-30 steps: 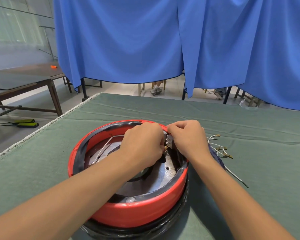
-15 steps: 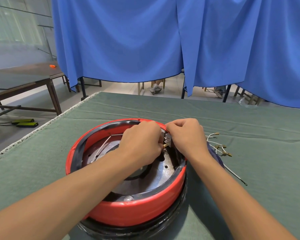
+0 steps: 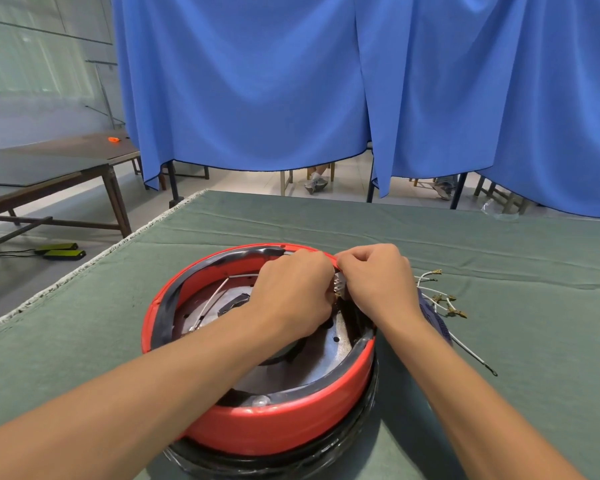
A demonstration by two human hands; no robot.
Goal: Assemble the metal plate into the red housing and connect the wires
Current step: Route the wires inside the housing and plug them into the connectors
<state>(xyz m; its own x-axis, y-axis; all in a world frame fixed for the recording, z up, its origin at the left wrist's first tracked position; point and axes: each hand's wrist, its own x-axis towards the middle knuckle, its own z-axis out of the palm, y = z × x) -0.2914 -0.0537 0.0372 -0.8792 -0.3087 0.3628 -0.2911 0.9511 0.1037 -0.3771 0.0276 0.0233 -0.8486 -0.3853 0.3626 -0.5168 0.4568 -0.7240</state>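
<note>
The round red housing (image 3: 278,424) with a black rim stands on the green table cloth (image 3: 499,258). The shiny metal plate (image 3: 329,358) lies inside it, with a white wire (image 3: 210,299) running across its left part. At the housing's far right rim, my left hand (image 3: 293,292) and my right hand (image 3: 378,282) meet with curled fingers around a small white terminal block (image 3: 338,283) and a brass wire end. What each finger pinches is hidden by the knuckles. Loose white wires with brass terminals (image 3: 440,296) lie on the cloth to the right.
The table's left edge (image 3: 84,268) has a frayed white border. A blue curtain (image 3: 326,81) hangs behind the table, with chair legs and someone's feet below it. A dark side table (image 3: 49,168) stands at the far left.
Both hands stay at the terminal block on the far right rim, with only slight finger shifts. The view has tilted a little.
</note>
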